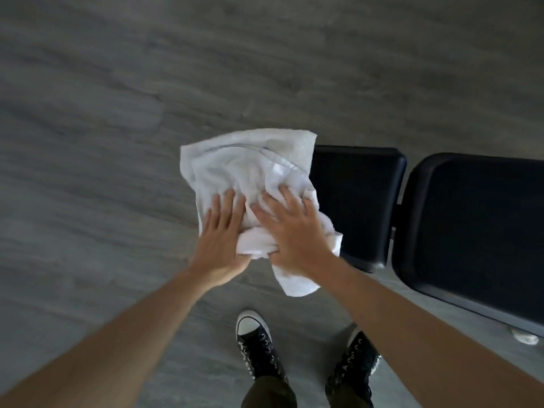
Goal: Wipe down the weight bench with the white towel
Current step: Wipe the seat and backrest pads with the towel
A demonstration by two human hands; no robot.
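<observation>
A crumpled white towel (250, 169) lies over the left end of the black padded weight bench (359, 201), hiding that end. My left hand (219, 240) presses flat on the towel's left side with its thumb tucked under a fold. My right hand (294, 231) presses beside it, fingers spread, with bunched cloth under the palm. A corner of the towel hangs down below my right wrist. The bench's larger back pad (477, 228) extends to the right, separated from the seat pad by a narrow gap.
Grey wood-look floor (117, 113) surrounds the bench. My two black sneakers (256, 346) stand on it just in front of the bench. A small white foot cap (525, 338) of the bench frame shows at the lower right.
</observation>
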